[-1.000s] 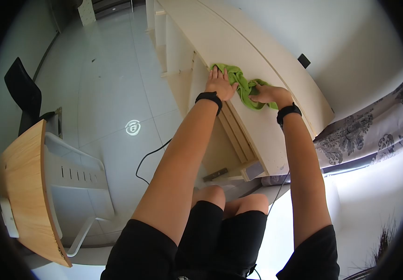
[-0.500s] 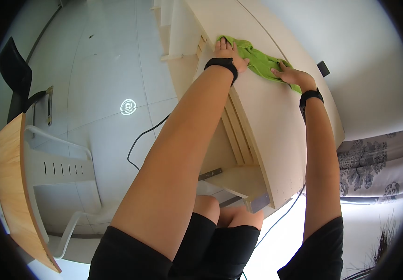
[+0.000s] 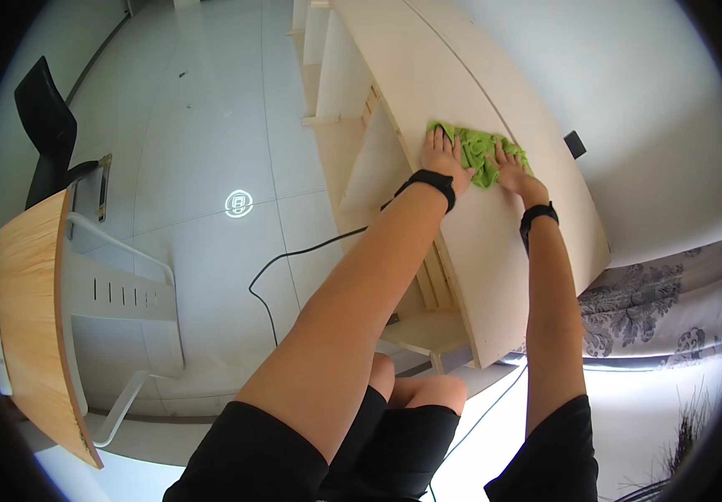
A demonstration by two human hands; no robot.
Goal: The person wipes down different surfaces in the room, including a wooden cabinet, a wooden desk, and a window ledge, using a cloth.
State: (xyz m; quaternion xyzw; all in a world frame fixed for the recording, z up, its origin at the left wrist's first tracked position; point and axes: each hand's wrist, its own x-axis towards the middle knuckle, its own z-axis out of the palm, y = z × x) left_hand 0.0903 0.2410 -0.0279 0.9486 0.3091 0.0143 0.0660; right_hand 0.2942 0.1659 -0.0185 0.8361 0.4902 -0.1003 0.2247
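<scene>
A crumpled green cloth (image 3: 479, 151) lies on the pale wooden top (image 3: 494, 251) of a long shelf unit. My left hand (image 3: 447, 159) rests on the cloth's left part, palm down with its fingers stretched out. On the right part of the cloth lies my right hand (image 3: 514, 174), its fingers spread and pointing forward. Both hands press the cloth from above, with the bunched fabric between them. Each wrist wears a black band.
Below the top are open shelves (image 3: 377, 163). A black cable (image 3: 294, 253) runs over the tiled floor. At the left stand a wooden desk (image 3: 30, 309) and a black chair (image 3: 45, 117). A patterned curtain (image 3: 653, 309) hangs at the right by the wall.
The hands have come closer together, and the cloth, stretched out half a second ago, is now bunched between them. The view has shifted too.
</scene>
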